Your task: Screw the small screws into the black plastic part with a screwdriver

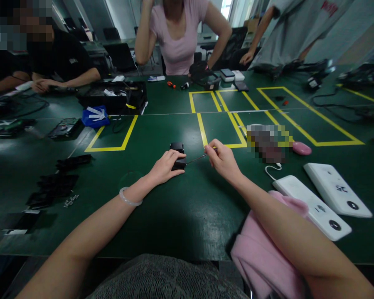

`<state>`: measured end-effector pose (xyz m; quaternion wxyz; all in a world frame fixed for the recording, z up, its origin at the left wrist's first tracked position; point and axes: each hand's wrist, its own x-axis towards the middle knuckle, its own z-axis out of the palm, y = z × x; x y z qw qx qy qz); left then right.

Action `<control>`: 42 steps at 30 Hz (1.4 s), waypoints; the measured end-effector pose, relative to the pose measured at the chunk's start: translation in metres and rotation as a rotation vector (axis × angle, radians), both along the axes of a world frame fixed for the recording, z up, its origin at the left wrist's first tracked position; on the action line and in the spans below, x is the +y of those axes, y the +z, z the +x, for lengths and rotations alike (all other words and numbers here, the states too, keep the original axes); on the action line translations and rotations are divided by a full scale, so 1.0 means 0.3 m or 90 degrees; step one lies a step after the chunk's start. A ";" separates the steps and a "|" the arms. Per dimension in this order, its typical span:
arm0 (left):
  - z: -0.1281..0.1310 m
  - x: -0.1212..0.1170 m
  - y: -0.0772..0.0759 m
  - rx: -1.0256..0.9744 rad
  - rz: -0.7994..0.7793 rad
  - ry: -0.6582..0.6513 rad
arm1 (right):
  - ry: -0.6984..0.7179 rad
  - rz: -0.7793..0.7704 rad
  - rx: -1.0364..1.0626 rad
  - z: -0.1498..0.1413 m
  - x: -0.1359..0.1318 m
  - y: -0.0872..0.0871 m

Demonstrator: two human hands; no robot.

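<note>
Brace that black block (179,162), gripped in left fingers (176,154) — and steer the thin tool (197,159), pinched in right fingers (213,152), nice and straight.

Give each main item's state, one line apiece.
Small black rectangular block: held by left hand.
Thin metal-shafted tool: gripped in right hand, tip at block.
Black open-topped box: uncovered, holding things.
Soft pink fabric: draped over green table's edge.
Two white rounded-corner slabs: lying flat.

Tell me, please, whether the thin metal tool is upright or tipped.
Tipped: the tool slants from the right hand toward the small black block.
</note>
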<state>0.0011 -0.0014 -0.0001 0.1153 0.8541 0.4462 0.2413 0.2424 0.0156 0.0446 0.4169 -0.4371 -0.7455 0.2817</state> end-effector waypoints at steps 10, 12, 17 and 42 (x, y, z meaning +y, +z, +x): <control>-0.002 0.002 0.006 -0.011 -0.005 -0.008 | 0.023 -0.045 0.029 0.003 0.009 -0.007; -0.002 0.001 0.008 -0.009 -0.009 -0.007 | 0.032 -0.043 0.031 0.004 0.009 -0.005; 0.001 -0.004 0.015 -0.012 -0.022 -0.007 | 0.010 -0.030 0.002 0.009 0.010 0.000; 0.007 -0.003 0.023 0.003 -0.045 0.008 | 0.012 -0.029 0.011 0.016 0.019 -0.009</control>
